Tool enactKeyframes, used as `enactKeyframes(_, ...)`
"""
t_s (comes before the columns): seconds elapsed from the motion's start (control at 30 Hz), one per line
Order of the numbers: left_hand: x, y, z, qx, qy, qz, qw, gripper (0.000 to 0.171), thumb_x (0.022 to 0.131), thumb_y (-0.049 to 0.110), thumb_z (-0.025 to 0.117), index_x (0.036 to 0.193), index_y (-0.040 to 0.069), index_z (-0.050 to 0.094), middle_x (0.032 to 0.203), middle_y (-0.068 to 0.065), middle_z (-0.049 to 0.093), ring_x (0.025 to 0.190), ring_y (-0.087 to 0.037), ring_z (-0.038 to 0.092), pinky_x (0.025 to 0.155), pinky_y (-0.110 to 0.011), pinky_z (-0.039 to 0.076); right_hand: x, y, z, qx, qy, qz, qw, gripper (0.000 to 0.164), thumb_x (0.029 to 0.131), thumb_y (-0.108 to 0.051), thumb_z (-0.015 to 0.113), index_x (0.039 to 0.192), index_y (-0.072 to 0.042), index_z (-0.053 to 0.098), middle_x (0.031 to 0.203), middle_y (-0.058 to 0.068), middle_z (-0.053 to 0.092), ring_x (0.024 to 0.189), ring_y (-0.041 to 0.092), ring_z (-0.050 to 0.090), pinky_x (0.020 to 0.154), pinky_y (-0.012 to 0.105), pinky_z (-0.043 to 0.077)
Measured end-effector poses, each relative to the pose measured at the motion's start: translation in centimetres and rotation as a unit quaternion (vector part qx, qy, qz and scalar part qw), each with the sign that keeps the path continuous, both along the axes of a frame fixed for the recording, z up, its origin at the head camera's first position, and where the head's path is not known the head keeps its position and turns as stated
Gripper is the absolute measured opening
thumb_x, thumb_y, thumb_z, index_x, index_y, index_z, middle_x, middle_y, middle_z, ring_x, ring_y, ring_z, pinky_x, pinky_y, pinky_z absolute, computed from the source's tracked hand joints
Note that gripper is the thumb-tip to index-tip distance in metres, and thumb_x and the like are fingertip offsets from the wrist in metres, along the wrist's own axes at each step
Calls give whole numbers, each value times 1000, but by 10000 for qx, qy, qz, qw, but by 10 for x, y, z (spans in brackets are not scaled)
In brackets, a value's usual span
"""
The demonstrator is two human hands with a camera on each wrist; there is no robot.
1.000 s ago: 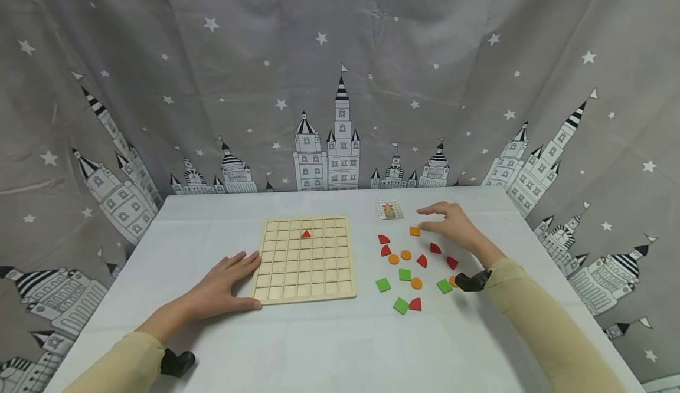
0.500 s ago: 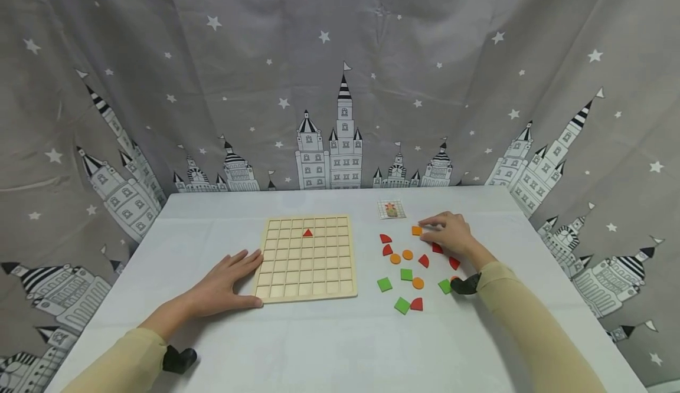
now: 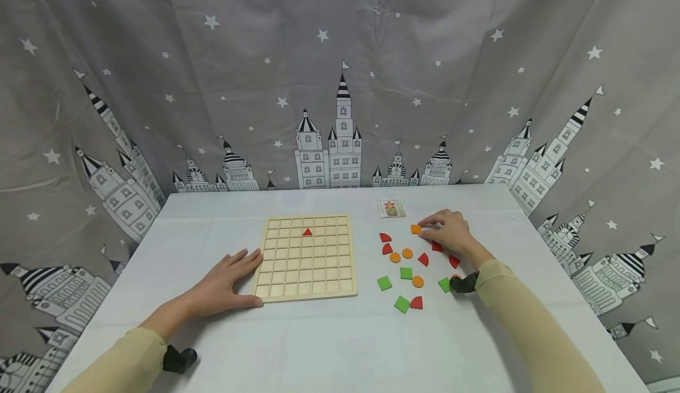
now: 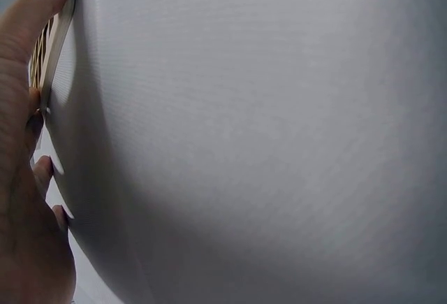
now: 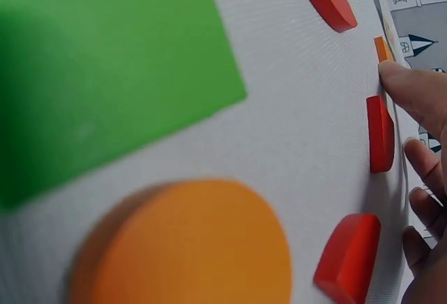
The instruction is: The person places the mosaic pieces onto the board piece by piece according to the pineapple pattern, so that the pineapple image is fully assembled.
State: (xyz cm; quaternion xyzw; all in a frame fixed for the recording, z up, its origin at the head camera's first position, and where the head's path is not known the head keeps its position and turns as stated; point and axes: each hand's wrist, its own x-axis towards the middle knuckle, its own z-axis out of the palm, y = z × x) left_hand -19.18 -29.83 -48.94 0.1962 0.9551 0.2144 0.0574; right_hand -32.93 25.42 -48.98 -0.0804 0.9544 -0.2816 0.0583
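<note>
One orange square [image 3: 415,229], pinched by right hand [image 3: 450,231]. One board [image 3: 306,263], left hand [image 3: 216,287] spread against its eight-to-nine-o'clock edge.

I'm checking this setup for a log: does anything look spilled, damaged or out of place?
Nothing stands out. The grid board lies flat, with one red triangle on it. The loose pieces to its right are scattered at mixed angles, but I see no damage.
</note>
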Motion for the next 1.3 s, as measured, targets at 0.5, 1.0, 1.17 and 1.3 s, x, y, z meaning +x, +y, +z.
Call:
enactKeyframes(0.5, 1, 0, 2, -31, -24, 11, 10000, 111, 77, 73, 74, 158, 6, 38, 165, -12, 32, 152, -43, 19, 123, -62, 9, -3, -3, -2, -305, 261, 178, 9990, 31, 92, -34, 76, 114, -14, 78, 133, 14, 57, 132, 38, 33, 110, 62, 31)
enactKeyframes(1.0, 2, 0, 3, -73, -58, 40, 9999, 111, 77, 73, 74, 158, 5, 38, 165, -12, 32, 152, -44, 19, 122, -63, 10, 4, -99, 32, -932, 431, 1008, 9896, 23, 88, -36, 79, 107, -23, 79, 133, 2, 57, 132, 27, 37, 110, 55, 38)
enactKeyframes(1.17, 1, 0, 3, -58, -79, 39, 9999, 112, 77, 73, 74, 158, 6, 38, 165, -12, 32, 152, -43, 19, 122, -63, 9, 9, -149, 34, -876, 666, 1429, 9836, 17, 86, -35, 81, 101, -27, 79, 125, -4, 59, 122, 23, 42, 105, 50, 40)
enactKeyframes(1.3, 1, 0, 3, -38, -113, 52, 9999, 112, 77, 73, 74, 158, 6, 38, 165, -11, 31, 152, -43, 18, 122, -63, 9, 11, -186, 30, -773, 781, 1763, 9782, 17, 87, -37, 81, 101, -28, 79, 124, -5, 59, 120, 21, 44, 105, 46, 39)
